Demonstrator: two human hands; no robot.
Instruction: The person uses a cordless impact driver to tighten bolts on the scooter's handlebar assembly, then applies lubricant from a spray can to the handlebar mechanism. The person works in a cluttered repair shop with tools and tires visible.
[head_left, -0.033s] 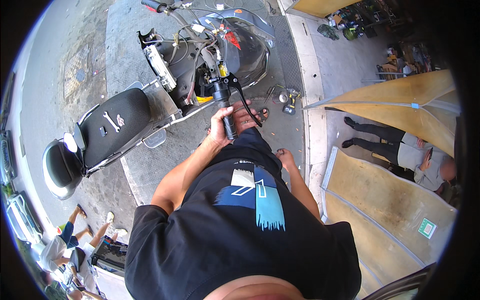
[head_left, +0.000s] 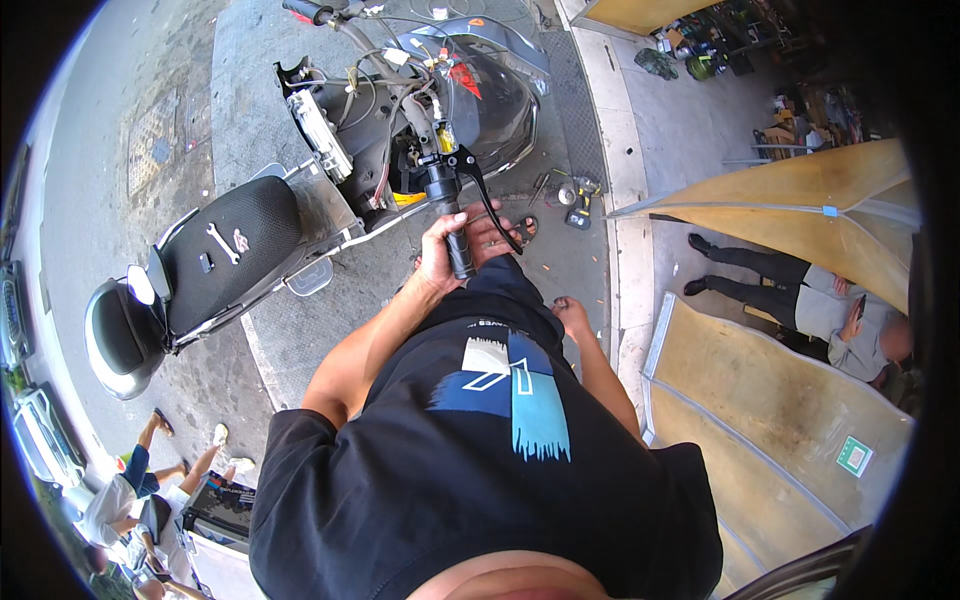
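A partly stripped scooter stands before me, its handlebar (head_left: 420, 120) bare and hung with loose wires. My left hand (head_left: 438, 258) is closed round the black handlebar grip (head_left: 457, 245) at the near end, thumb on one side and fingers behind it. Close beside those fingers, the black brake lever (head_left: 484, 195) slants down past the grip. My right hand (head_left: 572, 318) hangs by my right thigh, apart from the scooter; its fingers are too small and partly hidden to read. On the black seat (head_left: 235, 240) lie a wrench (head_left: 222, 243) and a small black piece (head_left: 207, 263).
A yellow-black cordless drill (head_left: 580, 212) and a roll of tape (head_left: 566, 194) lie on the ground right of the scooter. Tan panels (head_left: 770, 400) stand to my right, with a seated person (head_left: 830, 305) among them. Other people (head_left: 125, 510) are at lower left.
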